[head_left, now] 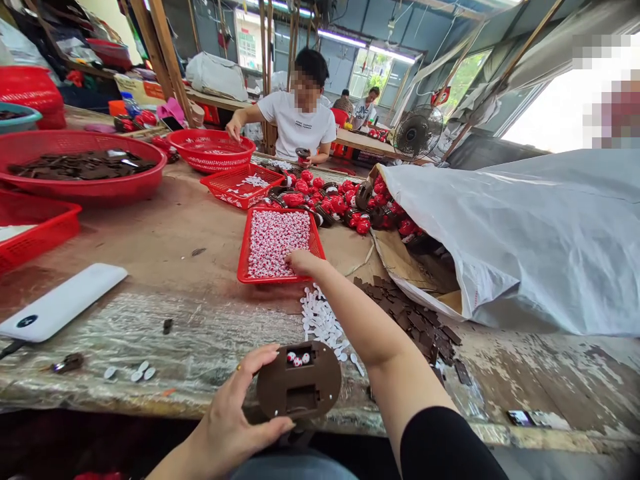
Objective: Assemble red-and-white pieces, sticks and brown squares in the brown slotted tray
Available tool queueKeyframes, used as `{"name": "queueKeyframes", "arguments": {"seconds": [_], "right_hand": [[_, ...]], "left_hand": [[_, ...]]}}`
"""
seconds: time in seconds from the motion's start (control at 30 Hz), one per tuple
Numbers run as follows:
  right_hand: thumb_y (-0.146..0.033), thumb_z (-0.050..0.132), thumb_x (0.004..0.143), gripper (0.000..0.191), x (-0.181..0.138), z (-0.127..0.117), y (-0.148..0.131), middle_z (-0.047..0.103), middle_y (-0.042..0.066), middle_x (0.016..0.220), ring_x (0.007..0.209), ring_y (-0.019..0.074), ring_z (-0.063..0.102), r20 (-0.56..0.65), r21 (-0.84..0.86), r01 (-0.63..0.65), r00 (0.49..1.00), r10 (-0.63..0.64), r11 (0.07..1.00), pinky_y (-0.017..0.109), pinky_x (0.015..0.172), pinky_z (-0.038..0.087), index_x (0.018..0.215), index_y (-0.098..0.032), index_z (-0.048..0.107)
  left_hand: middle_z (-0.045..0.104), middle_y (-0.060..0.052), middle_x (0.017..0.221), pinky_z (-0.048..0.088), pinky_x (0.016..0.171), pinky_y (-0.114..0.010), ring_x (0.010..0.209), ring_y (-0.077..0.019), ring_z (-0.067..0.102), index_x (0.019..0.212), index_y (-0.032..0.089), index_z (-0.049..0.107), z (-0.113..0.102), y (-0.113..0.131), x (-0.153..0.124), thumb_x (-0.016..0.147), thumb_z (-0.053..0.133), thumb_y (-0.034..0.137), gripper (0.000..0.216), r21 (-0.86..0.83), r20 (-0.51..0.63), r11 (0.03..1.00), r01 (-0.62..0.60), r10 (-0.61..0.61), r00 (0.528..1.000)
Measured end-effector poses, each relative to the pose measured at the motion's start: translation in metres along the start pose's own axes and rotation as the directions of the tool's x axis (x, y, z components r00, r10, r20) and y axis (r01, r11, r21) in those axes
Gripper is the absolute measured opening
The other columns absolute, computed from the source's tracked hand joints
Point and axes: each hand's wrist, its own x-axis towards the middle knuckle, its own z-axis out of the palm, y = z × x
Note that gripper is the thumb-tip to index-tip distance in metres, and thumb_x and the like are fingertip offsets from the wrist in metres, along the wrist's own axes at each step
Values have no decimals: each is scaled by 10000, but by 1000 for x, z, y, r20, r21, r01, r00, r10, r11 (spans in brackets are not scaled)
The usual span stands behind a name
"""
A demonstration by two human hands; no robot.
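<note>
1. While the left hand [233, 400] closes on a brown casing [299, 393], thumb over its upper edge and fingers under its lower edge, the casing sits nearest the body, its long axis running across the view. Its window shows three red-and-white beads [296, 359].
2. Right hand [305, 262]: reaching well ahead of the left hand, fingers curled down onto a bead heap [275, 233]. Whether they hold any beads cannot be told. The heap lies in a red tray [265, 280], straight ahead of the casing, and the right hand is the nearer to it.
3. Black sleeve [443, 447]: on the right arm, behind the right hand.
4. Under the right forearm: white pieces [317, 317] loose on the bench [200, 230]. To its right: brown chips [410, 313].
5. Left of the left hand: white power bank [63, 301].
6. Beyond the right hand: red-and-black parts [335, 200] spilling from a white sack [510, 247].
7. Farthest: a large red basin [83, 193] of dark chips, left; a co-worker's hand [233, 128] above a round red basket [210, 167]; a fan [417, 131].
</note>
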Motion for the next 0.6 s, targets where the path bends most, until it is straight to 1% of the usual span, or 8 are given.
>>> {"name": "queueKeyframes", "arguments": {"seconds": [0.1,0.2,0.3,0.4,0.5,0.53,0.6], "right_hand": [[-305,685,980,172,9,7,2,691,68,1137,1079,222,661,6,104,-30,1000,29,994,423,966,544,1036,-143,693],[-300,670,990,165,9,7,6,696,56,1054,961,191,683,-25,272,-40,999,48,962,369,865,584,1017,-138,680],[-276,578,1039,156,1,0,12,682,34,900,778,144,689,-65,482,-4,997,40,876,309,747,604,1002,-133,626],[-274,457,1081,195,-9,-11,16,663,35,814,709,131,694,-104,654,69,995,-1,753,284,717,612,971,-152,562],[-363,393,1098,288,-17,-18,19,658,47,781,703,151,700,-131,744,118,991,-29,658,308,700,624,947,-167,541],[-386,403,1094,299,-18,-18,20,655,44,767,690,151,694,-137,754,123,990,-29,645,307,689,624,942,-168,543],[-386,476,1075,271,-18,-15,23,647,25,743,642,128,667,-144,748,116,990,-10,654,272,664,610,939,-166,556]], "left_hand": [[620,-141,1429,547,1085,-456,1321,-329,618,1407,258,483,-4,2,2,762,830,311,734,0,25,1000,-10,10,1000],[622,-135,1429,545,1086,-461,1321,-328,619,1398,269,495,-4,3,1,790,818,385,698,-6,16,1000,14,-14,1000],[610,-137,1442,540,1091,-459,1330,-325,611,1387,273,501,0,1,-2,812,791,464,672,-17,-7,999,42,-42,999],[610,-131,1442,548,1082,-447,1321,-320,619,1383,280,500,2,-1,-3,798,800,452,680,-6,-4,999,37,-37,999],[615,-134,1433,551,1079,-451,1305,-325,629,1380,273,500,2,-2,-2,767,822,380,701,9,3,1000,23,-23,1000],[615,-138,1432,548,1083,-455,1304,-327,629,1380,270,499,2,-2,-2,760,826,359,706,12,7,1000,26,-26,1000],[607,-144,1439,540,1092,-462,1314,-332,619,1382,266,495,2,-2,-1,756,830,341,715,18,13,999,40,-40,999]]}}
